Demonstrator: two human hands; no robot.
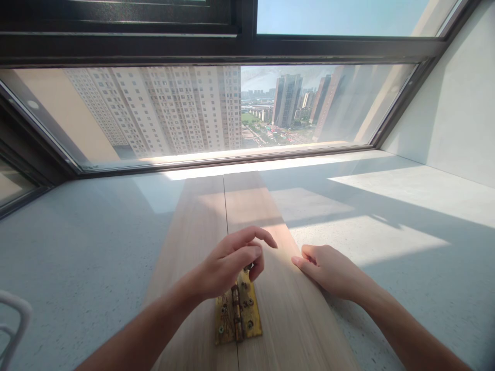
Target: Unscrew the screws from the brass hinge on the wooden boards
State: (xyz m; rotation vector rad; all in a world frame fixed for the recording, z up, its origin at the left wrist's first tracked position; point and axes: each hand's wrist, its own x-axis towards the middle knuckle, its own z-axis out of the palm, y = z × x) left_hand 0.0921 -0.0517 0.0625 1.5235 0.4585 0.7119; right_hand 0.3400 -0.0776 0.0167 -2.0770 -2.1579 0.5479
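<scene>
Two light wooden boards lie side by side with a narrow seam between them. A worn brass butt hinge point(237, 319) spans the seam, open flat, with screws in its leaves. My left hand point(232, 260) is over the hinge's far end, index finger extended and thumb closed against the curled fingers. A small dark metallic bit shows among those fingers; what it is I cannot make out. My right hand point(332, 270) is at the outer edge of the right board point(278, 288), its thumb on the edge and its fingers curled, their tips partly hidden.
The boards rest on a pale speckled window sill point(104, 247), crossed by sunlight and shadow. Beyond their far ends is a dark-framed window point(216, 49) with tall buildings outside. A white curved tube point(23, 306) stands at the left edge. A white wall point(464, 103) rises on the right.
</scene>
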